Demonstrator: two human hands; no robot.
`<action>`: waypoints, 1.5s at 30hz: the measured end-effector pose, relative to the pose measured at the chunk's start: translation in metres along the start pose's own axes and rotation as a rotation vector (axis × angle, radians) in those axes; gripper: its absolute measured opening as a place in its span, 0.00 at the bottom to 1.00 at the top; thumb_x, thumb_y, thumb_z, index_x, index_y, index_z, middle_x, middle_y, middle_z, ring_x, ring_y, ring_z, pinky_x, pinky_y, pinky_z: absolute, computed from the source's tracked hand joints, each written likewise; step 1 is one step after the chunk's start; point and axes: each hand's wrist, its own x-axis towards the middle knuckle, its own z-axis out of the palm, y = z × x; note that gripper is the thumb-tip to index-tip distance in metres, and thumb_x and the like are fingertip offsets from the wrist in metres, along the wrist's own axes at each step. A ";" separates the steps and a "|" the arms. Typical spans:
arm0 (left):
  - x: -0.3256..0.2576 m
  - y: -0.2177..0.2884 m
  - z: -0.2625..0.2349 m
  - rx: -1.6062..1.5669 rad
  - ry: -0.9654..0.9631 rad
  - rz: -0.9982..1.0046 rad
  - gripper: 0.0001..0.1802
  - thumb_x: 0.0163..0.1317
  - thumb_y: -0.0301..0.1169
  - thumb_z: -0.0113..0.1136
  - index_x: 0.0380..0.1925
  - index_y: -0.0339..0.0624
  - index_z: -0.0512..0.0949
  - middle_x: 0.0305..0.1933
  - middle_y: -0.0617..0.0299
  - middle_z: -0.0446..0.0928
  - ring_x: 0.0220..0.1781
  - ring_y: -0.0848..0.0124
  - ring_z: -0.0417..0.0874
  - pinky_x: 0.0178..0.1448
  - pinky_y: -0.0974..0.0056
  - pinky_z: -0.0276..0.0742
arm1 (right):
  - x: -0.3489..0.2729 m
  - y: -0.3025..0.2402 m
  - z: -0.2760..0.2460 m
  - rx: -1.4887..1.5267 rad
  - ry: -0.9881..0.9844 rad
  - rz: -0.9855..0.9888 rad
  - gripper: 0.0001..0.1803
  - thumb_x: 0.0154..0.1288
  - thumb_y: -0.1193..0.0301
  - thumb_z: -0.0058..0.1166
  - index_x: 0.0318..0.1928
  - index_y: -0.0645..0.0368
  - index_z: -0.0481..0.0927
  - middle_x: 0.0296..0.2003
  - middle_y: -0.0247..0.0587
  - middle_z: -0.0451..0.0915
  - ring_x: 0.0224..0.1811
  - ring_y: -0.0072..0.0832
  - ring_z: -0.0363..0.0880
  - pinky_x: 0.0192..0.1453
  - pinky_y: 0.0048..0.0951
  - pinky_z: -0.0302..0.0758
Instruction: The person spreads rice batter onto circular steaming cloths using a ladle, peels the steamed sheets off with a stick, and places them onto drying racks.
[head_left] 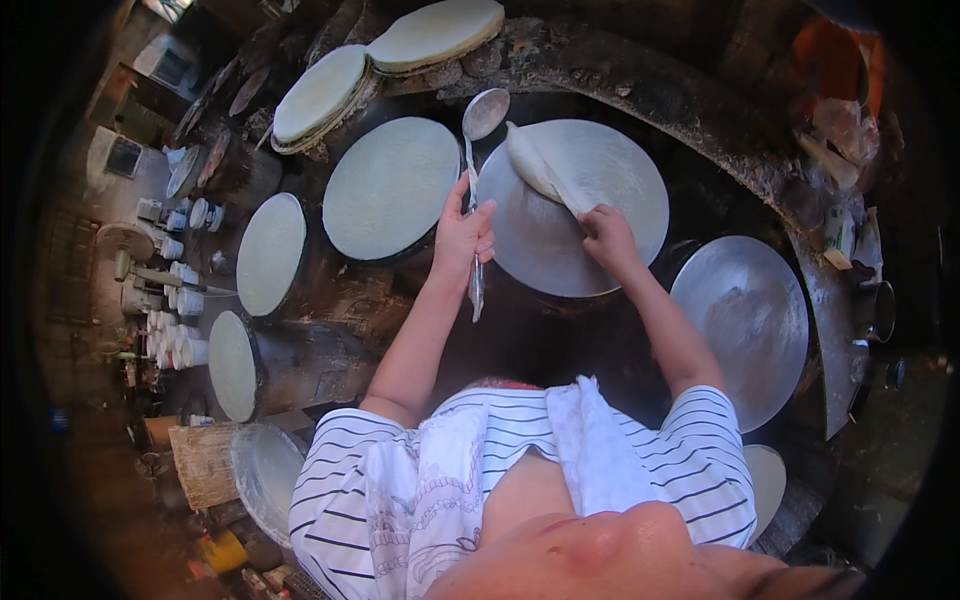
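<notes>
My left hand (463, 235) is closed round the handle of a long metal ladle (486, 114), its bowl up and away from me, between two round griddles. My right hand (610, 238) grips the narrow end of a pale, curved batter spreader (538, 168) coated in white. The spreader's broad blade lies on the griddle in front of me (530, 235). A thin whitish layer covers part of that griddle, while grey metal shows nearer to me. Left of the ladle, another griddle (392, 187) is covered by a pale round sheet.
More griddles with pale sheets (271, 254) (233, 366) curve round to my left. A mostly bare grey griddle (741, 330) stands at my right. Stacks of round flatbreads (322, 92) (436, 34) rest on the far ledge. White tubs (185, 345) stand farther left.
</notes>
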 end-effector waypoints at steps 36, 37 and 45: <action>-0.111 -0.023 -0.114 0.513 0.020 -0.213 0.34 0.69 0.24 0.51 0.73 0.60 0.56 0.16 0.72 0.60 0.11 0.81 0.60 0.13 0.73 0.57 | -0.039 0.043 -0.080 0.386 -0.357 0.057 0.22 0.40 0.80 0.56 0.41 0.59 0.85 0.33 0.38 0.83 0.31 0.26 0.77 0.37 0.26 0.74; -0.115 -0.017 -0.118 0.589 0.032 -0.190 0.34 0.69 0.25 0.51 0.73 0.59 0.56 0.17 0.72 0.60 0.11 0.82 0.60 0.12 0.73 0.56 | -0.053 0.049 -0.099 0.407 -0.429 0.185 0.22 0.40 0.80 0.56 0.41 0.59 0.86 0.31 0.37 0.83 0.29 0.24 0.76 0.35 0.25 0.73; -0.103 -0.057 -0.086 0.600 -0.150 -0.171 0.33 0.67 0.25 0.52 0.72 0.54 0.57 0.19 0.69 0.64 0.10 0.79 0.63 0.12 0.71 0.59 | -0.068 -0.001 -0.052 0.232 -0.228 -0.117 0.18 0.40 0.83 0.57 0.38 0.61 0.83 0.39 0.43 0.83 0.47 0.41 0.80 0.53 0.35 0.76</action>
